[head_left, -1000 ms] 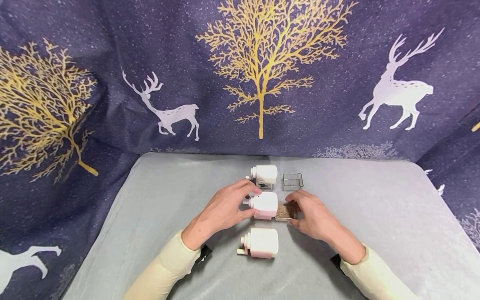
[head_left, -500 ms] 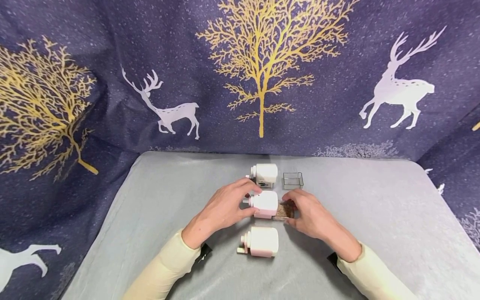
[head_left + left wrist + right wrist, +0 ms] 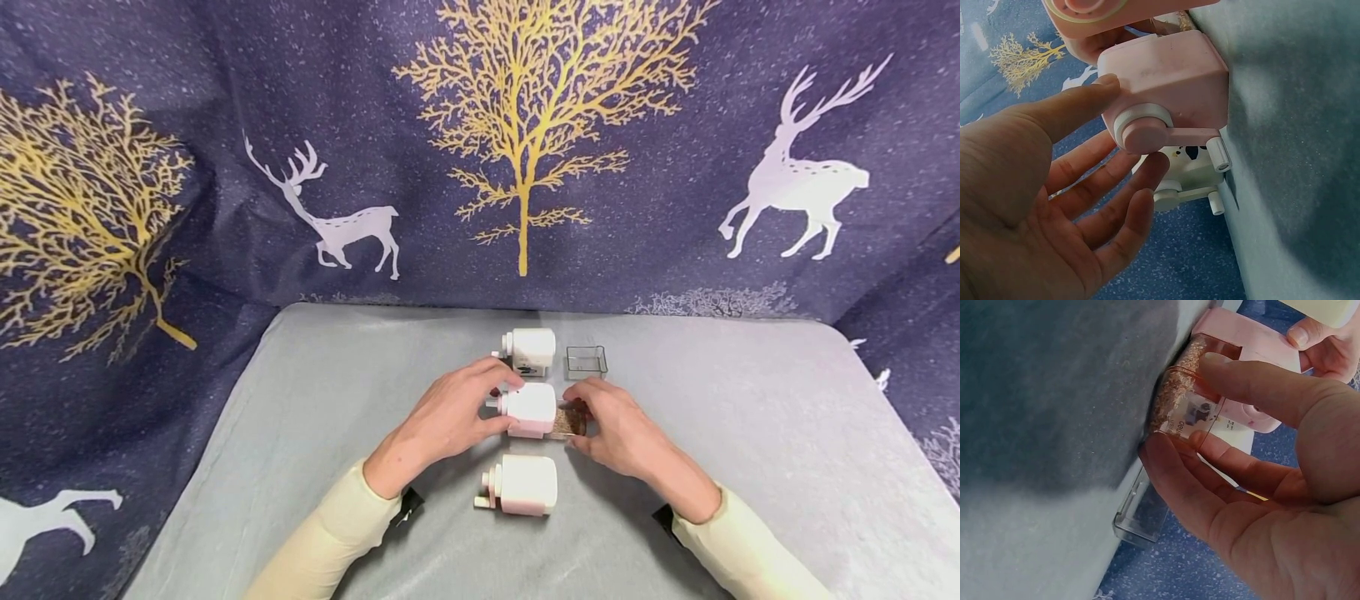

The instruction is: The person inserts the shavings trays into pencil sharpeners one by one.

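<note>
A pink crank pencil sharpener stands in the middle of a row of three on the grey table. My left hand holds its crank end, thumb on one side and fingers on the other. My right hand grips a clear shavings drawer full of brown pencil shavings, thumb on one long wall and fingers on the other. The drawer sits partly inside the sharpener's open end, its outer part still showing. In the left wrist view the pink sharpener has its crank pointing down toward the table side.
Nearer me stands another pink-and-white sharpener. Behind the held one is a white sharpener with a dark print. To its right lies a clear drawer without shavings. A dark blue patterned cloth hangs behind the table.
My right hand has moved slightly left, sliding the shavings drawer further into the sharpener. My left hand has stayed in place on the sharpener.
</note>
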A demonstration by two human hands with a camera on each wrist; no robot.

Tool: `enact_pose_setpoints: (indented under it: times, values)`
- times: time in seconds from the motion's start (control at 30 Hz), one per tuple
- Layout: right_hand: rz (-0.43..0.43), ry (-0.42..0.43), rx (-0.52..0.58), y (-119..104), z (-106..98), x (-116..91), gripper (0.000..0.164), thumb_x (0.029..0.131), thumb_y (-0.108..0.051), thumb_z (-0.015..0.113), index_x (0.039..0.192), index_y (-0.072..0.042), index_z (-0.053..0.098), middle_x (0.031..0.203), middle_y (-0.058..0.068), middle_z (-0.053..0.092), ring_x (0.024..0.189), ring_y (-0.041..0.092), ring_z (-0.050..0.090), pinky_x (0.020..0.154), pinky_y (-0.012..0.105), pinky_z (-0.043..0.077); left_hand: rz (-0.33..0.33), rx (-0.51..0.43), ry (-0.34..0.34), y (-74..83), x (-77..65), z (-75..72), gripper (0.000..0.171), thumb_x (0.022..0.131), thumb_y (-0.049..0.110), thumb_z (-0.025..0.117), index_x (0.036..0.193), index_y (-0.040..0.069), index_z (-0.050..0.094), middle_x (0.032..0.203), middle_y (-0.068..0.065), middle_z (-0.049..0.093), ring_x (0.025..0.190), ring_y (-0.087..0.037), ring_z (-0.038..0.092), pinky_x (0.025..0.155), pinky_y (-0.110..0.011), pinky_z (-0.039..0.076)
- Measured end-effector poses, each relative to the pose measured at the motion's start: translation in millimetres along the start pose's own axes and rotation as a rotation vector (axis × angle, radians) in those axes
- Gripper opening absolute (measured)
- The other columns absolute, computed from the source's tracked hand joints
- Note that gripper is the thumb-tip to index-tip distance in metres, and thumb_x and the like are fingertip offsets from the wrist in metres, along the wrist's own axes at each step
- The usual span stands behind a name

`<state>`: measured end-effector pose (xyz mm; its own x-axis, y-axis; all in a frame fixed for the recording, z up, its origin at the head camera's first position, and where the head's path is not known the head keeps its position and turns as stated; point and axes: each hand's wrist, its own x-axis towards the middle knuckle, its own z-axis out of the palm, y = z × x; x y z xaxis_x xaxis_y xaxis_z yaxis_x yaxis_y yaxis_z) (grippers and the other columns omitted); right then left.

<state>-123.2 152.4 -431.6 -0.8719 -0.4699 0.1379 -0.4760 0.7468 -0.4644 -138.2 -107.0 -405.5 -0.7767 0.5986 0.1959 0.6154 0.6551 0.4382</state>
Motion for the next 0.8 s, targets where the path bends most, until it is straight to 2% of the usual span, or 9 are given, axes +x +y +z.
enact_pose_setpoints:
  times: [0.4,0.63,0.8]
  values:
    - [0.001,-0.016,0.011,-4.1,1.1,5.0,0.056,0.064,-0.012,0.086,0.113,-0.003,0.063,0.114,0.008,0.062,0.101,0.025,0.058,0.089,0.043,0.05,0.002,0.017,0.009,0.7,0.5,0.1,0.049,0.081,0.036,0.078,0.125,0.021,0.062,0.123,0.012,0.056,0.111,-0.005,0.053,0.094,-0.032,0.048]
    - [-0.002,-0.018,0.013,-4.9,2.2,7.0,0.053,0.063,-0.012,0.086,0.111,-0.006,0.063,0.108,0.005,0.062,0.097,0.022,0.058,0.086,0.04,0.051,0.001,0.0,0.005,1.7,0.5,-0.5,0.049,0.081,0.034,0.078,0.125,0.02,0.062,0.124,0.012,0.055,0.111,-0.008,0.055,0.094,-0.032,0.048]
    - [-0.007,-0.023,0.019,-7.1,2.0,8.8,0.049,0.063,-0.012,0.086,0.107,-0.009,0.064,0.1,0.002,0.061,0.088,0.019,0.056,0.078,0.035,0.051,-0.006,0.003,0.003,1.9,0.1,-1.5,0.049,0.081,0.034,0.078,0.125,0.02,0.062,0.124,0.012,0.055,0.111,-0.006,0.054,0.094,-0.032,0.047]
